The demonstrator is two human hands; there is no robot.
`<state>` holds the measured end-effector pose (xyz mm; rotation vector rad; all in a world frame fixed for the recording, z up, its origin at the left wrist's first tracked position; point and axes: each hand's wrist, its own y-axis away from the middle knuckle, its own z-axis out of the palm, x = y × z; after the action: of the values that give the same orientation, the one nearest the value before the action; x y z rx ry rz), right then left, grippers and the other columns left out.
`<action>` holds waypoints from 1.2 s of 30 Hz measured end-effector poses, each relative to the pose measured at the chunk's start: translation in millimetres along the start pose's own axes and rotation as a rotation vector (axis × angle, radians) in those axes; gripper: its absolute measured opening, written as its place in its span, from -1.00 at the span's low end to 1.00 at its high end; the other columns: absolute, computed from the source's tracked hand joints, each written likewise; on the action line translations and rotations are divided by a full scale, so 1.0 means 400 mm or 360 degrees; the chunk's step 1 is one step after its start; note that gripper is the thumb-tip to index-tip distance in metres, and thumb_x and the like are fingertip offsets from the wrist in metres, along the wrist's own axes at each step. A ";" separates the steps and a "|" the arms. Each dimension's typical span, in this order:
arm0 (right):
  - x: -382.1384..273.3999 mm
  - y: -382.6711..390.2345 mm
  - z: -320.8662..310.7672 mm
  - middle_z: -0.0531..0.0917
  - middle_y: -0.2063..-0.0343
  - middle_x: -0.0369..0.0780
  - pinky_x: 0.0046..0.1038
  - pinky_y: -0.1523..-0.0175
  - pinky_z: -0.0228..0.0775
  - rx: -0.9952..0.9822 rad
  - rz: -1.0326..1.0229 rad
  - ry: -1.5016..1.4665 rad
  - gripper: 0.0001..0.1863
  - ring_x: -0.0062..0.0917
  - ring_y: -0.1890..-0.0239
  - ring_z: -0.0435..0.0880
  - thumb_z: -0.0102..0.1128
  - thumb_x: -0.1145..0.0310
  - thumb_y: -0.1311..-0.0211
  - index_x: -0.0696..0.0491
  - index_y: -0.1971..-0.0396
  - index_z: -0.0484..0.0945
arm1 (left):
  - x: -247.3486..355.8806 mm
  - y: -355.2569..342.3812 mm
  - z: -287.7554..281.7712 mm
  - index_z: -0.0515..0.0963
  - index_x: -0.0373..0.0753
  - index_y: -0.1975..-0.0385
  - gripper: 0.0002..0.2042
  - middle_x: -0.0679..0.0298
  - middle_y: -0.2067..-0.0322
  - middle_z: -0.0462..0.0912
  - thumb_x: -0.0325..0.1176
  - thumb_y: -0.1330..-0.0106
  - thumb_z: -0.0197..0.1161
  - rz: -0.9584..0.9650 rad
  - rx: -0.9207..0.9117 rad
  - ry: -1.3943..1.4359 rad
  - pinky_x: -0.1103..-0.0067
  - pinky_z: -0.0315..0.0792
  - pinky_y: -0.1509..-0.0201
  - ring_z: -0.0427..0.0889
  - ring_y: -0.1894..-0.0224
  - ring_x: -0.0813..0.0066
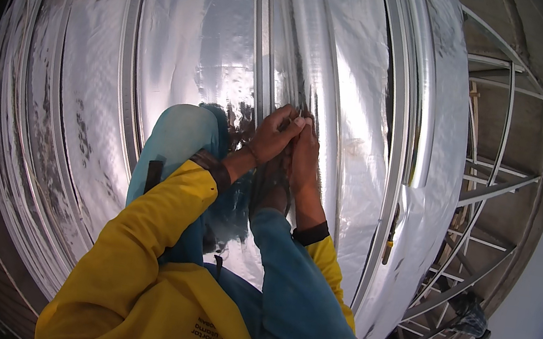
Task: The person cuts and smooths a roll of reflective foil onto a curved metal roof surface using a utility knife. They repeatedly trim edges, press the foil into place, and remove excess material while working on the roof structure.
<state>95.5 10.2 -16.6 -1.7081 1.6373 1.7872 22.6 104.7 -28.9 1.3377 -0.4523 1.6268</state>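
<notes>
Silver foil sheeting (200,35) covers the surface below the hands, its face bright and creased. A narrow metal strip (263,50) runs over it from the upper edge of the view down to just beside the left hand (275,135). The left hand is drawn closed, fingers curled and thumb near the forefinger. The right hand (306,157) meets it at the fingertips, likewise closed, thumb uppermost. Whether either pinches a small item cannot be told; the fingers hide the spot. A bare ankle (273,199) shows between the forearms, below the hands. Yellow sleeves (137,237) and blue trousers (297,284) fill the lower part of the view. To the right, beyond the sheeting, stands an open metal framework (497,191); a co-worker (469,317) is at its lower end
</notes>
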 end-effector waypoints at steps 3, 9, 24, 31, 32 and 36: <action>-0.050 0.032 0.006 0.34 0.73 -0.41 -0.58 0.72 0.06 -0.0044 0.0199 -0.0152 -0.42 -0.70 0.79 0.25 -0.32 -0.22 -0.57 -0.07 0.38 0.48 | -0.027 -0.009 0.009 0.47 -0.24 0.28 -0.74 0.37 0.39 0.50 -0.17 -0.51 0.22 0.0333 0.0100 -0.0167 0.66 0.40 0.15 0.48 0.24 0.72; -0.044 0.037 -0.015 0.40 0.67 -0.37 -0.59 0.67 0.12 -0.0237 0.0254 -0.0472 -0.46 -0.66 0.75 0.30 -0.31 -0.20 -0.58 -0.08 0.33 0.46 | -0.025 -0.016 0.003 0.52 -0.25 0.26 -0.74 0.37 0.49 0.55 -0.16 -0.50 0.22 0.0130 0.0033 0.0003 0.67 0.42 0.38 0.51 0.49 0.71; -0.068 0.054 -0.031 0.37 0.69 -0.34 -0.56 0.65 0.12 -0.0279 0.0471 -0.0764 -0.51 -0.62 0.76 0.27 -0.22 -0.14 -0.58 -0.03 0.31 0.44 | -0.088 -0.040 -0.004 0.52 -0.24 0.11 -0.76 0.30 0.33 0.57 -0.19 -0.48 0.22 0.0304 0.0285 -0.0062 0.52 0.47 0.18 0.56 0.33 0.56; -0.061 0.105 -0.054 0.41 0.60 -0.33 -0.55 0.63 0.22 -0.0354 0.0064 -0.0051 -0.62 -0.65 0.74 0.32 0.00 0.26 -0.50 0.14 -0.17 0.41 | -0.123 -0.077 -0.055 0.56 -0.29 0.08 -0.71 0.28 0.41 0.65 -0.22 -0.36 0.27 -0.0078 0.0785 -0.0404 0.47 0.50 0.17 0.62 0.33 0.46; -0.039 0.093 -0.064 0.44 0.57 -0.31 -0.55 0.63 0.24 -0.0420 -0.0067 0.0160 -0.59 -0.65 0.74 0.35 0.01 0.31 -0.47 0.16 -0.21 0.38 | -0.146 -0.082 -0.059 0.58 -0.29 0.08 -0.71 0.28 0.41 0.65 -0.21 -0.37 0.27 -0.0028 0.0779 -0.0399 0.50 0.49 0.18 0.59 0.34 0.52; 0.005 0.059 -0.107 0.54 0.51 -0.24 -0.55 0.66 0.26 -0.0510 -0.0455 0.0669 -0.45 -0.65 0.75 0.41 0.05 0.38 -0.40 0.24 -0.33 0.28 | -0.129 -0.074 -0.054 0.64 -0.33 0.19 -0.73 0.26 0.41 0.68 -0.21 -0.37 0.26 0.0160 0.0720 -0.0518 0.49 0.49 0.17 0.59 0.33 0.55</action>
<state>103.0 -32.3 6.4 -2.4559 1.1835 1.7012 33.0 113.3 -90.7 1.9626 -0.3561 1.6586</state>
